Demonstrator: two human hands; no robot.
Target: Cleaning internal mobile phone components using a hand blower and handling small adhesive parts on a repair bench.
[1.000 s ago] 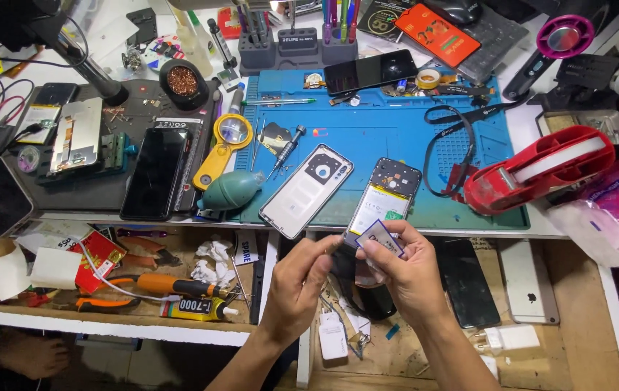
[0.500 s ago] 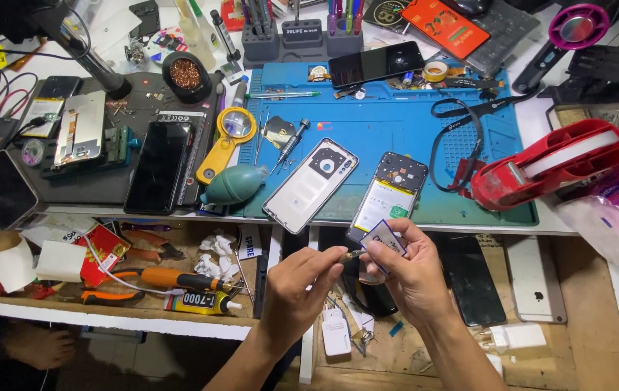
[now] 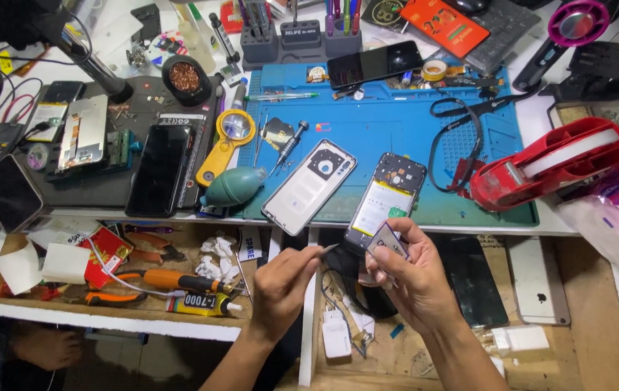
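My left hand [image 3: 280, 286] holds a thin metal tool, tweezers by the look of it [image 3: 322, 251], its tip pointing right. My right hand [image 3: 411, 279] pinches a small flat grey part [image 3: 388, 241] just in front of the tool tip. Both hands hover over the open drawers below the desk edge. Right above them on the blue mat [image 3: 396, 130] lie an opened phone [image 3: 388, 197] showing its battery and a pale back cover [image 3: 309, 187], side by side.
A red tape dispenser [image 3: 552, 163] stands at the mat's right. A teal air blower [image 3: 233, 187], yellow magnifier [image 3: 230, 137] and a dark phone [image 3: 159, 177] lie left of it. The left drawer [image 3: 107, 318] holds pliers, glue and tissue. A white phone [image 3: 537, 279] lies in the right drawer.
My hands have drawn slightly apart: the left hand with the tool moved a little left and down, away from the small part. The view shifted slightly.
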